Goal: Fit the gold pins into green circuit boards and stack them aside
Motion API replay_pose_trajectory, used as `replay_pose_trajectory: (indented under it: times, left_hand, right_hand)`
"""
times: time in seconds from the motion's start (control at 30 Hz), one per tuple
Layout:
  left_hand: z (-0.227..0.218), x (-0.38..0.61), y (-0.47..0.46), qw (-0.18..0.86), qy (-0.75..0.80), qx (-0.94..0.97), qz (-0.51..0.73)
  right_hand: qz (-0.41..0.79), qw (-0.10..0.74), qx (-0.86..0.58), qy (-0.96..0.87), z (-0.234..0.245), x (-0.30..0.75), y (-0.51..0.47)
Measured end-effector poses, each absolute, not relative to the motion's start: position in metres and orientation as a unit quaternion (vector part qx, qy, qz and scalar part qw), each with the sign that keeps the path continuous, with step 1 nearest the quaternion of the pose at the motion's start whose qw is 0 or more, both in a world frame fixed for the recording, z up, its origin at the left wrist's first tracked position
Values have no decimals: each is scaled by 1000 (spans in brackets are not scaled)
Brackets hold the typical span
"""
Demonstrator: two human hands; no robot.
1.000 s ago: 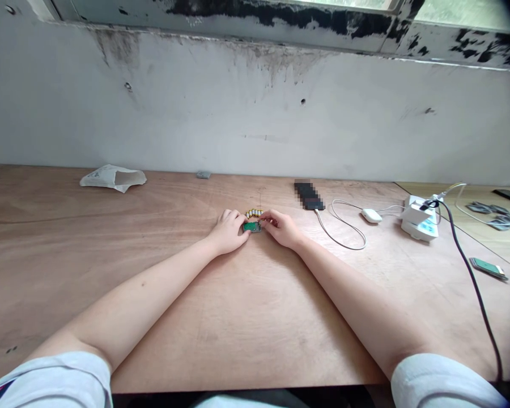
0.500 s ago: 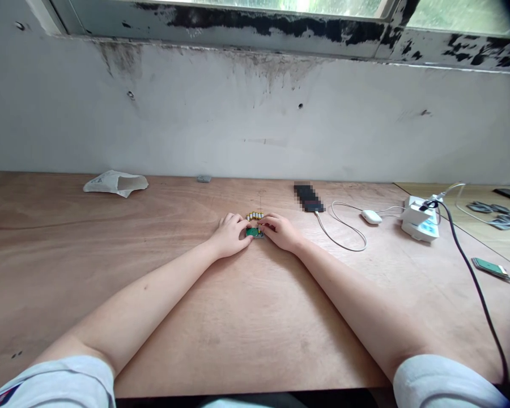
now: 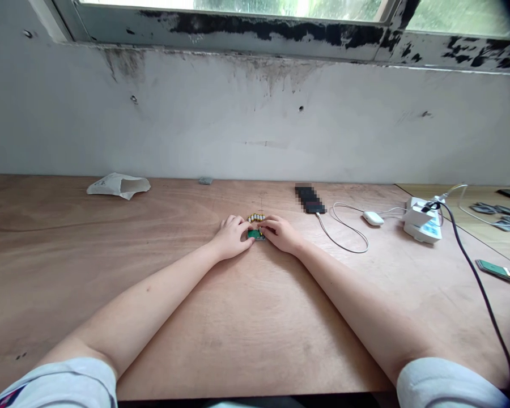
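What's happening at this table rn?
A person is handling a small green board on the table. The left hand has its grip on the board's left end; the right hand has its fingertips at the right end, but what they pinch is too small to tell. A row of yellow-and-white parts sits just beyond the board. Another green piece lies far off to the right.

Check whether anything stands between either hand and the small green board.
Nothing visible does: the left hand holds the left end of the green board, and the right hand is at its right end. The yellow-and-white cylinders lie just beyond, not in between.
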State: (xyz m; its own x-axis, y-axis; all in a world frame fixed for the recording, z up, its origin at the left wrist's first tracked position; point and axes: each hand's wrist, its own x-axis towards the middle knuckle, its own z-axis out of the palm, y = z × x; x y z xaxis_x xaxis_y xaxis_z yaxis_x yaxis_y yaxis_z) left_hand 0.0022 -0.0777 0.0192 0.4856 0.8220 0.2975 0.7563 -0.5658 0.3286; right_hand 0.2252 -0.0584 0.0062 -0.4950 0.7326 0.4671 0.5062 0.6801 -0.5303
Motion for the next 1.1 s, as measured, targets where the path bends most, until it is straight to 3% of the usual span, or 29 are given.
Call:
replay_pose_trajectory:
  times: [1.1]
  left_hand:
    - [19, 3, -77, 75, 469, 857, 200]
  right_hand:
    - [184, 341, -378, -841, 10, 226, -61]
